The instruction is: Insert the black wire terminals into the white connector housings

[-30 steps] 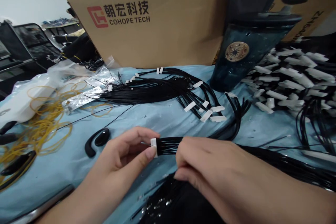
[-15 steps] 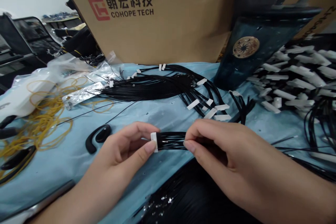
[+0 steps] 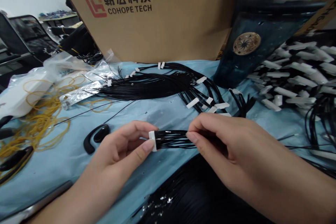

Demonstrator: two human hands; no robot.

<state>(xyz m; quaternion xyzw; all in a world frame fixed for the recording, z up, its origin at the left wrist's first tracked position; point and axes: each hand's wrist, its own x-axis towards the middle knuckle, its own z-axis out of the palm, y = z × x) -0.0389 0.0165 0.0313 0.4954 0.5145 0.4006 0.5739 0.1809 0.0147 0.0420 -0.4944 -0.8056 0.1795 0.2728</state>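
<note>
My left hand (image 3: 128,150) pinches a small white connector housing (image 3: 152,141) between thumb and fingers. Several thin black wires (image 3: 173,143) run from the housing to the right. My right hand (image 3: 217,143) is closed on these wires a short way along, its thumb and forefinger pressed together. A bare metal wire terminal (image 3: 168,131) shows at the top of the wires, just outside the housing. Whether its wire is pinched apart from the others I cannot tell. Below my hands lies a thick bundle of black wires (image 3: 189,196) with shiny metal ends.
Behind stands a cardboard box (image 3: 168,24) beside a dark blue translucent cup (image 3: 236,63). Wired white connectors (image 3: 296,77) are heaped at right. More black wires (image 3: 147,87) lie ahead on the blue sheet (image 3: 76,164). Yellow rubber bands (image 3: 44,119) and a black earpiece (image 3: 97,136) lie left.
The metal terminal has shifted from the middle of the wires to their upper edge. My right hand has moved slightly away from the housing. The whole view has shifted a little.
</note>
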